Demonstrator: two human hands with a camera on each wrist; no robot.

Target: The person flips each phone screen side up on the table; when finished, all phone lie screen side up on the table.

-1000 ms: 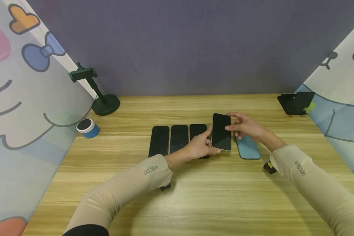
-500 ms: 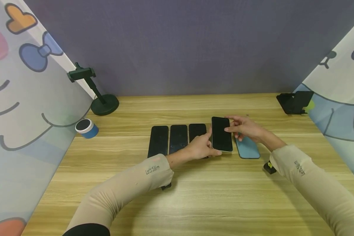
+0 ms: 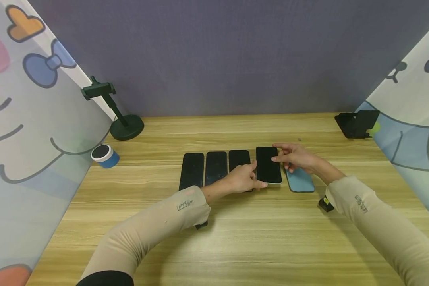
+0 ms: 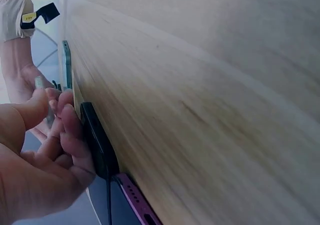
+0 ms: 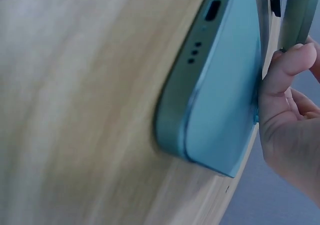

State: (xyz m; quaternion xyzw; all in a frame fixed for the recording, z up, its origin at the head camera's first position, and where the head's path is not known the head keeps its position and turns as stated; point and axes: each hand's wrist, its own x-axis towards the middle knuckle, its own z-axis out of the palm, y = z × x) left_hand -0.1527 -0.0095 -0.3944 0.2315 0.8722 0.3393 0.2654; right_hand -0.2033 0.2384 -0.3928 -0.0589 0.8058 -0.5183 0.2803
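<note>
A black-screened smartphone (image 3: 267, 166) lies face up between both hands, its far end lower than before. My left hand (image 3: 240, 178) holds it at the lower left edge and corner. With thumb and fingers, my right hand (image 3: 296, 157) grips its upper right edge. In the right wrist view the phone's pale green side (image 5: 299, 17) shows at the fingertips, above the tabletop. Just right of it a light-blue phone (image 3: 301, 180) lies back up, partly under the right hand. Left of it, three dark phones lie in a row: one far left (image 3: 191, 171), one middle (image 3: 216, 167), one partly hidden (image 3: 238, 157).
A dark green phone stand (image 3: 123, 123) with a round base stands at the back left. Near the left edge sits a blue and white round tub (image 3: 106, 156). A black folding stand (image 3: 359, 124) is at the back right. A grey partition (image 3: 221, 59) closes the wooden table (image 3: 257, 242) behind.
The held smartphone's far end has tipped down towards the table, and the right hand has come down with it. The left hand has barely moved. The other phones stay put.
</note>
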